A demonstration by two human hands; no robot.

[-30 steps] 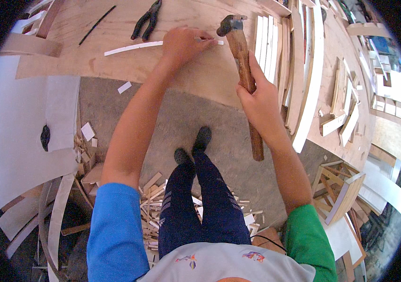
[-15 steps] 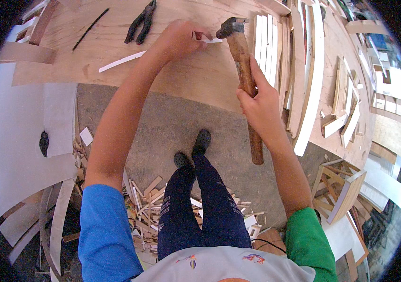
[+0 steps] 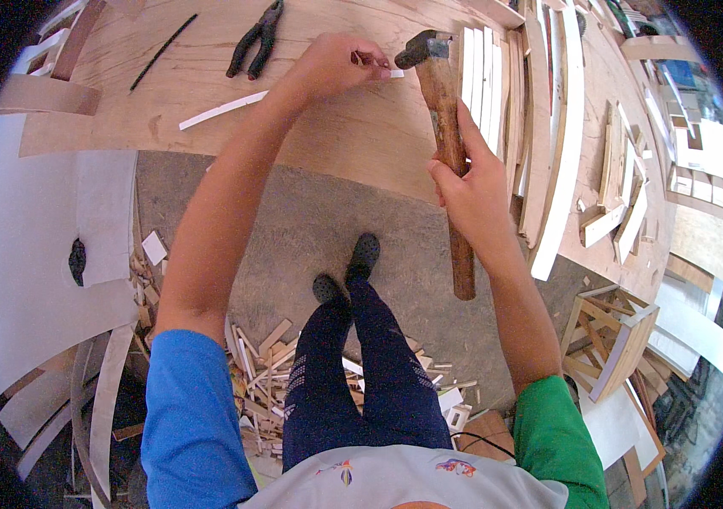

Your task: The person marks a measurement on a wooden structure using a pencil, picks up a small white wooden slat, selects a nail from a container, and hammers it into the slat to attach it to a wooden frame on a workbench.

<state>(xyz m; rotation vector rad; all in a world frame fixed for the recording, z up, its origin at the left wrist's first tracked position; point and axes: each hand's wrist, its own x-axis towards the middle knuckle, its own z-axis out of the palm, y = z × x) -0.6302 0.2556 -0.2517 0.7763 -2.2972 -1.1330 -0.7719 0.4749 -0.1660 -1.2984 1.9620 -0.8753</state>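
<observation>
Woodworking shop: hammer (image 3: pixel 447 119), offcuts (image 3: pixel 268 371)

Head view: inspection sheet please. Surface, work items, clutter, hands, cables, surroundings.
Surface: pale wooden bench top, visible grain.
Work items: white strip on bench, middle hidden by left arm; hammer, wooden handle.
Clutter: black-handled pliers and thin black rod on bench; wood offcuts on floor.
Hands: left hand at strip's right end, exact grip unclear; right hand grips hammer handle.
Cables: thin black cord, possibly cable, low right.
Surroundings: stacked strips, wooden frame right.
</observation>
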